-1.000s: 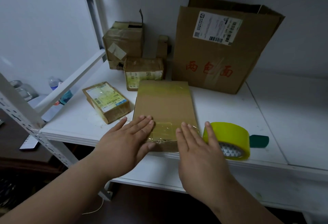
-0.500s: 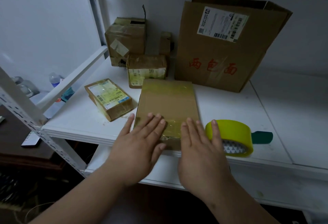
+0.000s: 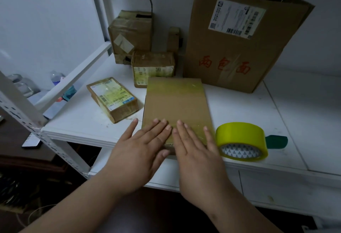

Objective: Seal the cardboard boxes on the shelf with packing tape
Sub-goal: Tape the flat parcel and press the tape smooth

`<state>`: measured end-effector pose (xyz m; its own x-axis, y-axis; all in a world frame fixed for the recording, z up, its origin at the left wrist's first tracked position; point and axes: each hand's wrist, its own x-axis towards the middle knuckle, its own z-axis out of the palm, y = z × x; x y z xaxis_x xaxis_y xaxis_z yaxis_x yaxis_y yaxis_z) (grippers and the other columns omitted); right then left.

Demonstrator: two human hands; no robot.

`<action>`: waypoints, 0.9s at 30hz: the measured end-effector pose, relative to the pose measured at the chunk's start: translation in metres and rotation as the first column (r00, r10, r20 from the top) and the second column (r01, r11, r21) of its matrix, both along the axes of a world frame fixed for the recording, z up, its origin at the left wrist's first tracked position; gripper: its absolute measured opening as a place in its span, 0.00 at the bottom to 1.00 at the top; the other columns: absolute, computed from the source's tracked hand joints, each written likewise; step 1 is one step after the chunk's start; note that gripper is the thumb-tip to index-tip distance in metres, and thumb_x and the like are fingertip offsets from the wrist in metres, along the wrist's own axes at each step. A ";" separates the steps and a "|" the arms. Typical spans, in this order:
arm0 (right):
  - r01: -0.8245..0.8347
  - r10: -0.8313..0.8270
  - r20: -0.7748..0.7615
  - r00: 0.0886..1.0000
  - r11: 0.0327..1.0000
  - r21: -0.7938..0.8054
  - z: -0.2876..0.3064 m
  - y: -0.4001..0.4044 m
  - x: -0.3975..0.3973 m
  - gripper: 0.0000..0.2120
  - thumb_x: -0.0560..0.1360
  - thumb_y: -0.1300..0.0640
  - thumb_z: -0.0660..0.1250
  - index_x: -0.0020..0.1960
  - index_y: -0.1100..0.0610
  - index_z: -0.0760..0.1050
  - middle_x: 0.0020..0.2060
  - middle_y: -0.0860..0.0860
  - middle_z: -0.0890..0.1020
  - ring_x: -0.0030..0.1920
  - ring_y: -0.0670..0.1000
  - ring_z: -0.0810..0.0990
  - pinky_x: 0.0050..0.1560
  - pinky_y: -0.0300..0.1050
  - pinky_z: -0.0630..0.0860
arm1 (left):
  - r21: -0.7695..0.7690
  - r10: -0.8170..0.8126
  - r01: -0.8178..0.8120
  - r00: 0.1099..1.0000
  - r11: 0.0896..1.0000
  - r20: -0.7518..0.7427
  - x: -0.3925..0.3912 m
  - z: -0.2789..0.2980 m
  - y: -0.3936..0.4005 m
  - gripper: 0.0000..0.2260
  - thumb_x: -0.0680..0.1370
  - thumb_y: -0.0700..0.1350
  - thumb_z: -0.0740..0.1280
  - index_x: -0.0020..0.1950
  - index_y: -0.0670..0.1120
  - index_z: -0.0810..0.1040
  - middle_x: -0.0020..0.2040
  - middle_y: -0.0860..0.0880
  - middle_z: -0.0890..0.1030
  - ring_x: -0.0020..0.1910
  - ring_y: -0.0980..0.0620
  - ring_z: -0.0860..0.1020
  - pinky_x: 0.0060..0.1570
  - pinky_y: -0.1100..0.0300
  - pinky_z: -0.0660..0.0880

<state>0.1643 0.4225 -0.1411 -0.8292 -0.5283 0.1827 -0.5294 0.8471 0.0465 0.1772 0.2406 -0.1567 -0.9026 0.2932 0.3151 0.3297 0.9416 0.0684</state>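
Hands flat on the near end of a flat cardboard box (image 3: 176, 103) at the front edge of the white shelf (image 3: 276, 107). Left hand (image 3: 140, 151) spread wide, fingers straight, thumb splayed out past the box's left side over bare shelf — holding nothing, just pressing down on the taped near-left corner. Right hand (image 3: 195, 151) likewise laid open, fingers straight and pointing toward the back edge, palm over the box's front lip, pressing on the glossy strip of yellowish tape there; nothing gripped. Fingertips of the two hands nearly meeting at the box's middle. A second band of the same tape across the box's far end.

Just beside the right hand, toward the right along the front edge: a roll of yellow packing tape (image 3: 241, 140) standing on its rim, with a dark green tab (image 3: 276, 141) poking out from behind it. Little finger close to the roll, whether touching cannot be told.

Left of the flat box, near the shelf's left edge: a small labelled parcel (image 3: 112, 98), lying askew. Behind the flat box: a small taped carton (image 3: 153, 67). In the back left corner: a battered brown box (image 3: 131, 35) with its top partly open. At the back edge, centre to right: a large open carton (image 3: 238, 48) with a shipping label and red handwritten characters, leaning a little to one side.
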 end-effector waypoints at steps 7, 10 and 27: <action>-0.004 0.009 0.020 1.000 0.965 -0.264 0.009 -0.001 -0.023 0.24 0.77 0.46 0.54 0.61 0.55 0.81 0.63 0.53 0.81 0.63 0.51 0.80 0.64 0.52 0.73 | 0.461 0.063 -0.076 0.997 0.884 0.042 -0.024 0.007 0.006 0.22 0.75 0.62 0.60 0.58 0.52 0.84 0.60 0.54 0.81 0.60 0.51 0.77 0.59 0.49 0.75; -0.005 0.006 0.005 1.000 0.964 -0.265 -0.001 0.002 -0.027 0.26 0.80 0.42 0.52 0.66 0.55 0.78 0.67 0.53 0.78 0.69 0.52 0.75 0.68 0.55 0.70 | 0.536 0.015 -0.021 1.000 0.844 0.016 -0.026 -0.004 0.003 0.21 0.75 0.61 0.64 0.59 0.50 0.84 0.61 0.54 0.80 0.60 0.54 0.73 0.61 0.53 0.73; -0.079 0.073 -0.042 0.996 0.982 -0.171 -0.007 0.009 -0.030 0.24 0.78 0.49 0.53 0.68 0.57 0.76 0.68 0.53 0.77 0.69 0.52 0.74 0.69 0.55 0.67 | 0.369 -0.143 0.114 0.988 0.922 0.051 -0.024 -0.015 -0.020 0.32 0.81 0.65 0.51 0.76 0.45 0.66 0.77 0.51 0.64 0.79 0.52 0.54 0.76 0.61 0.52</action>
